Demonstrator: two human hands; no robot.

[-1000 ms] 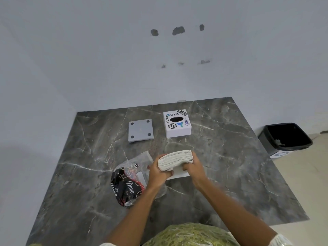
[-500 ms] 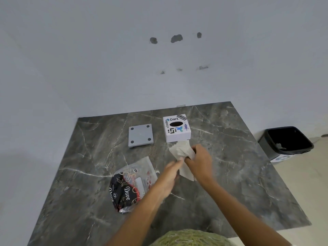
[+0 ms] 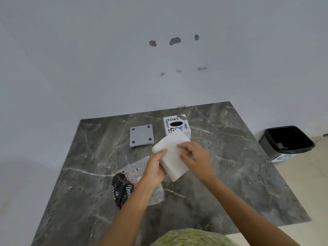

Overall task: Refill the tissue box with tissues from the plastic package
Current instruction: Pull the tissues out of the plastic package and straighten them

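A white stack of tissues (image 3: 173, 153) is held tilted above the table between both hands. My left hand (image 3: 154, 167) grips its lower left edge, and my right hand (image 3: 194, 156) grips its right side with fingers over the top. The white tissue box (image 3: 175, 124), covered in stickers and showing a dark oval opening on top, stands just behind the stack. The plastic package (image 3: 126, 185), black and clear, lies on the table under my left forearm.
A flat grey square plate (image 3: 141, 135) with corner pads lies left of the tissue box on the dark marble table (image 3: 239, 166). A black waste bin (image 3: 286, 142) stands on the floor past the table's right edge. A wall borders the far side.
The tissue stack has been turned and lifted toward the tissue box, its broad face now showing. Both hands moved away from me with it and shifted their grip.
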